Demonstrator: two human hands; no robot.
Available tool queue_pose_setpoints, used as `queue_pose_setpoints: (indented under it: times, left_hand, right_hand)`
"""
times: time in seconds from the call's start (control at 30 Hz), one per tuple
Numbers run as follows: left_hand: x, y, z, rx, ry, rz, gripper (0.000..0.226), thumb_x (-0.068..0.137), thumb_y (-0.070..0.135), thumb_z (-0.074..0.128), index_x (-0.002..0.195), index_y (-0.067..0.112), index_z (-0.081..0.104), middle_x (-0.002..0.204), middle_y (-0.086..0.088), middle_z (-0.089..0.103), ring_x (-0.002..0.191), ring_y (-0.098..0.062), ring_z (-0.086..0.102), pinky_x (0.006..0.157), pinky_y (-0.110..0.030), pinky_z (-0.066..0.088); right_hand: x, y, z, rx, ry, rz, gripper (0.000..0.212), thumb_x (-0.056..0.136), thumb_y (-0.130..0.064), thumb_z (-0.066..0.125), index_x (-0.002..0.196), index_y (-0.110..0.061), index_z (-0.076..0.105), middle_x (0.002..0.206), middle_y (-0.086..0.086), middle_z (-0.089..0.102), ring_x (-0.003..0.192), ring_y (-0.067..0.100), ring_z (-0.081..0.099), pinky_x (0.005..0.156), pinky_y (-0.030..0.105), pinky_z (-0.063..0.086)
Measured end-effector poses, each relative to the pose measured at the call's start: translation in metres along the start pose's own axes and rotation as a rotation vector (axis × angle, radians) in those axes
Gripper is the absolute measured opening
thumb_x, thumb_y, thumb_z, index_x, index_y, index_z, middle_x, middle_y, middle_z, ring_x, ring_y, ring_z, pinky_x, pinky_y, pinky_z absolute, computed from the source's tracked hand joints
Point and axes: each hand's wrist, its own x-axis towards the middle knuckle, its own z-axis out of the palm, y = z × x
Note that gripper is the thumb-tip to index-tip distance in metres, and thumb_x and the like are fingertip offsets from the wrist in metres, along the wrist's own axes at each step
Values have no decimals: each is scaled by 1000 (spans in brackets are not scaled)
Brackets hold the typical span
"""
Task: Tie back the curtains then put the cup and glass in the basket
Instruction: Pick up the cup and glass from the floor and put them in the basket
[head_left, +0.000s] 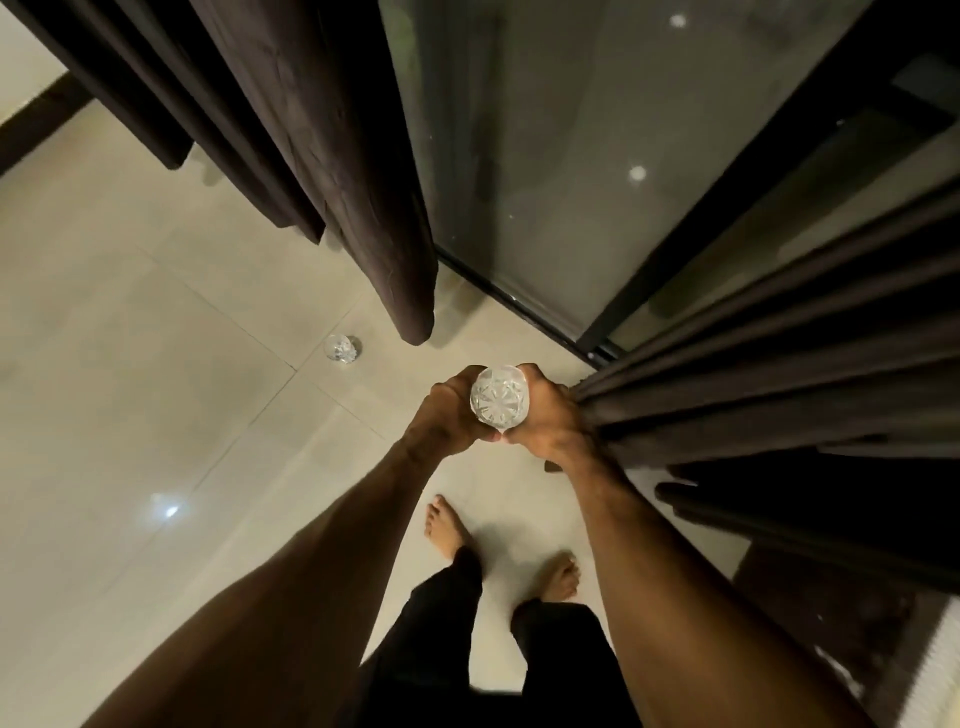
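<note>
Open tile floor (130, 338) spreads to the left, with only a small crystal glass (341, 348) standing on it. The pleated right curtain (779, 374) hangs just beside the right hand (550, 415). Ahead, the left curtain (311, 130) and the glass door (545, 156) close the way.

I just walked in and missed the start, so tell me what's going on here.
A barefoot person stands by the glass door, gripping a cut glass between the left hand and right hand. Another clear vessel sits on the floor tiles near the left curtain. The right curtain hangs beside the hands. No basket shows.
</note>
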Motion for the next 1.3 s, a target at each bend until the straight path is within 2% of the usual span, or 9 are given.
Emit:
queue_pose_setpoints:
  times: [0.17, 0.33, 0.57, 0.7, 0.83, 0.97, 1.07, 1.2, 1.3]
  left_hand:
    - [-72, 44, 40, 57, -47, 49, 76, 56, 4, 89, 124, 10, 55, 116, -8, 65, 103, -21, 59, 94, -35, 50]
    - [-133, 67, 100, 66, -77, 120, 77, 43, 16, 88, 115, 13, 59, 107, -7, 67, 102, -26, 64, 89, -38, 53]
    - [-197, 105, 195, 65, -200, 220, 70, 40, 14, 85, 107, 15, 62, 98, -3, 67, 81, -3, 61, 80, -30, 55]
    - [-225, 138, 245, 134, -335, 214, 67, 52, -8, 86, 110, 16, 62, 89, 2, 64, 79, -12, 58, 58, -18, 50]
    - [-241, 169, 289, 203, -436, 279, 65, 61, -13, 81, 117, 13, 61, 90, 4, 63, 60, 9, 57, 49, -11, 48]
    - [-250, 193, 329, 293, -537, 375, 73, 58, -4, 86, 123, 15, 60, 99, 4, 66, 84, -6, 61, 64, -9, 49]
    - [-255, 205, 362, 375, -578, 426, 77, 53, 11, 91, 123, 26, 61, 95, 7, 70, 78, -11, 63, 67, -23, 50]
    - [-268, 217, 403, 443, -623, 496, 75, 56, 14, 90, 124, 27, 60, 91, 8, 68, 65, -2, 60, 51, -8, 43]
    - [-274, 221, 434, 480, -620, 505, 76, 56, 17, 91, 125, 25, 60, 100, 6, 70, 83, -11, 66, 65, -17, 51]
  right_hand:
    - [-86, 27, -26, 34, 57, 30, 83, 65, -20, 88, 134, -19, 42, 123, 6, 62, 118, 25, 56, 94, 30, 47]
    - [-164, 83, -39, 72, 105, 32, 81, 68, -23, 86, 135, -17, 42, 128, 9, 59, 121, 28, 55, 96, 31, 46]
    - [-262, 171, -61, 119, 216, 93, 81, 57, -20, 89, 127, -20, 49, 115, 7, 66, 108, 26, 63, 92, 33, 52]
    - [-313, 216, -77, 150, 284, 159, 81, 53, -23, 90, 124, -25, 52, 111, 6, 66, 100, 26, 66, 86, 34, 56]
    - [-351, 255, -92, 152, 361, 231, 72, 55, -27, 89, 119, -20, 56, 103, 1, 69, 94, 23, 68, 79, 32, 57]
    - [-388, 288, -105, 126, 478, 280, 69, 58, -37, 88, 117, -15, 59, 103, 4, 71, 96, 26, 69, 80, 33, 55]
    - [-413, 316, -112, 188, 514, 321, 64, 64, -36, 85, 120, -17, 59, 108, 4, 69, 100, 26, 67, 84, 31, 52]
    - [-441, 353, -110, 251, 577, 362, 77, 63, -36, 88, 128, -13, 54, 117, 6, 66, 103, 25, 65, 82, 23, 45]
    - [-454, 382, -113, 229, 564, 396, 81, 60, -33, 88, 129, -13, 51, 117, 6, 66, 101, 26, 65, 78, 23, 44]
